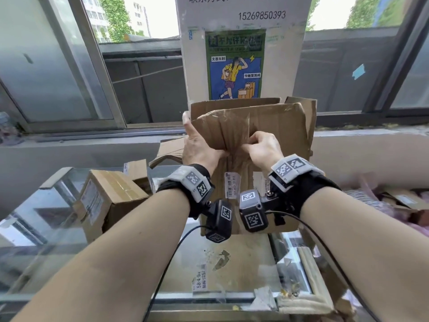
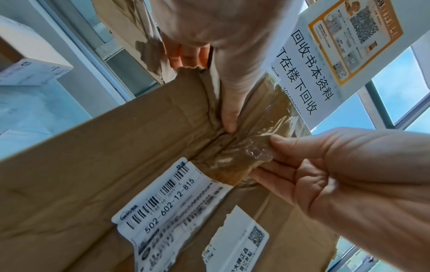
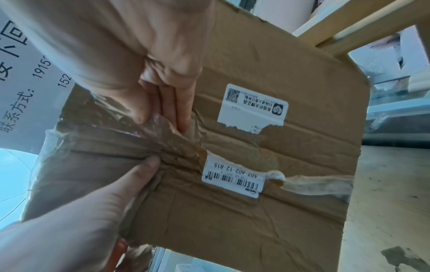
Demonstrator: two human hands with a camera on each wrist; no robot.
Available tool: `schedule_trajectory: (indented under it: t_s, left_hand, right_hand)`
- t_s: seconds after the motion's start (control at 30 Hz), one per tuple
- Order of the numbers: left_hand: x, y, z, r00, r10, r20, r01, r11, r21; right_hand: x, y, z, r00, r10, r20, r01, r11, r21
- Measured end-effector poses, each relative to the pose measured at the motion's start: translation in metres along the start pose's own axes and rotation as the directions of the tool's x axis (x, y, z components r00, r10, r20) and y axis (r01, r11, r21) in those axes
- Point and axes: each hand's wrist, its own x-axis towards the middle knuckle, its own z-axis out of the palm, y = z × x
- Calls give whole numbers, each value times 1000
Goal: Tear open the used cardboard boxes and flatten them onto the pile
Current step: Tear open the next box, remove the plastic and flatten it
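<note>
I hold a worn brown cardboard box [image 1: 278, 126] upright in front of me, its taped seam facing me. My left hand [image 1: 197, 145] grips the box's left edge, fingers behind it. The left thumb [image 2: 229, 117] presses on the crumpled seam. My right hand [image 1: 250, 145] pinches a peeled flap of clear packing tape [image 2: 246, 152] between thumb and fingers at the seam's middle. In the right wrist view the tape [image 3: 160, 121] is lifted off the cardboard near a torn white shipping label [image 3: 232, 176]. The box's top flaps stand open.
A smaller closed box [image 1: 111, 198] sits at left on the glass counter [image 1: 232, 275]. Flattened cardboard [image 1: 169, 149] leans behind it. A pillar with a poster [image 1: 234, 63] stands right behind the held box. Loose packaging [image 1: 394, 201] lies at right.
</note>
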Motion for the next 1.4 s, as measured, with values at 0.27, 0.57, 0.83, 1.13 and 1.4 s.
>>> schedule_trajectory:
  t_s: [0.27, 0.57, 0.83, 1.13, 1.4]
  left_hand:
    - [-7, 10, 12, 998, 1, -69, 4, 998, 62]
    - [-1, 8, 9, 999, -8, -40, 11, 998, 69]
    - [-5, 0, 9, 999, 2, -38, 2, 994, 113]
    - [-8, -3, 12, 998, 47, -38, -41, 990, 136]
    - [-6, -2, 13, 997, 16, -80, -3, 987, 163]
  right_hand:
    - [-8, -1, 1, 996, 84, 20, -87, 973, 216]
    - [-18, 1, 2, 994, 83, 75, -104, 927, 360]
    - [-18, 31, 9, 974, 87, 210, -168, 896, 411]
    - [-19, 62, 19, 953, 121, 278, -190, 952, 238]
    - [-29, 56, 15, 911, 138, 388, -279, 899, 337]
